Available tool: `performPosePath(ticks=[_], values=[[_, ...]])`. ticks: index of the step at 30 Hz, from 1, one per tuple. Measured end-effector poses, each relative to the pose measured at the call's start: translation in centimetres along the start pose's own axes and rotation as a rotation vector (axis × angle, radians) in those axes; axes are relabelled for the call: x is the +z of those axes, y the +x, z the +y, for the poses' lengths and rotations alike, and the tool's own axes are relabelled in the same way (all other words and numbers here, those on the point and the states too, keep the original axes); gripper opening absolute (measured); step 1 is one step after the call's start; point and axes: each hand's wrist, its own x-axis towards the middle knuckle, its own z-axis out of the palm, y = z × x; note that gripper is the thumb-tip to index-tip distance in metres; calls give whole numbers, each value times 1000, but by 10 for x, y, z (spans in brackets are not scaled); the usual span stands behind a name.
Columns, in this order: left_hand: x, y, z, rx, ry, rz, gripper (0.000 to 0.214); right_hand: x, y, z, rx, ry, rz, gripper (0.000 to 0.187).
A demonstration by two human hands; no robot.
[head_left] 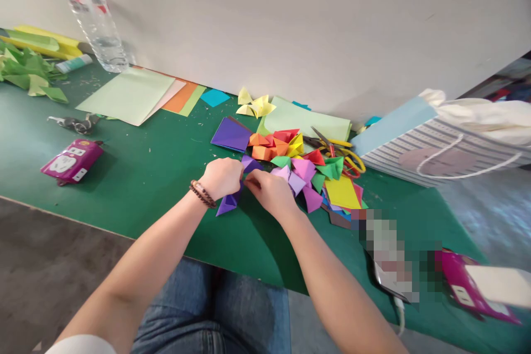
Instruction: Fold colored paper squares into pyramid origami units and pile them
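Note:
My left hand (224, 178), with a beaded bracelet at its wrist, is closed around a folded purple paper piece (229, 203). A lower point of that paper sticks out below the knuckles. My right hand (271, 191) has its fingertips pinched together right beside the left, at the same paper; the exact grip is partly hidden. Just beyond the fingers shows more purple folded paper (250, 164). Folded paper pieces in orange (267, 149), lilac (304, 170) and green (332, 168) lie heaped to the right. A stack of purple sheets (231, 134) rests behind my hands.
Scissors (348, 157) lie behind the heap, near a striped gift bag (431, 149). At right are a phone (390, 276) with a cable and a magenta pack (464, 282). Leftward sit another magenta pack (74, 160), pale sheets (128, 94) and a tall plastic bottle (93, 16).

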Motion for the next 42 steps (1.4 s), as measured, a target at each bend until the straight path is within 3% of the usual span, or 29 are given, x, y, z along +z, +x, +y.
performPosePath(ticks=[21, 36, 42], values=[[1, 13, 9, -29, 86, -68, 25, -5, 6, -2, -143, -186, -91, 20], [-3, 9, 12, -28, 70, -95, 23, -8, -4, -6, -266, 48, -191, 14], [-5, 7, 13, -29, 69, -96, 22, -6, -8, -7, -243, 114, -200, 10]])
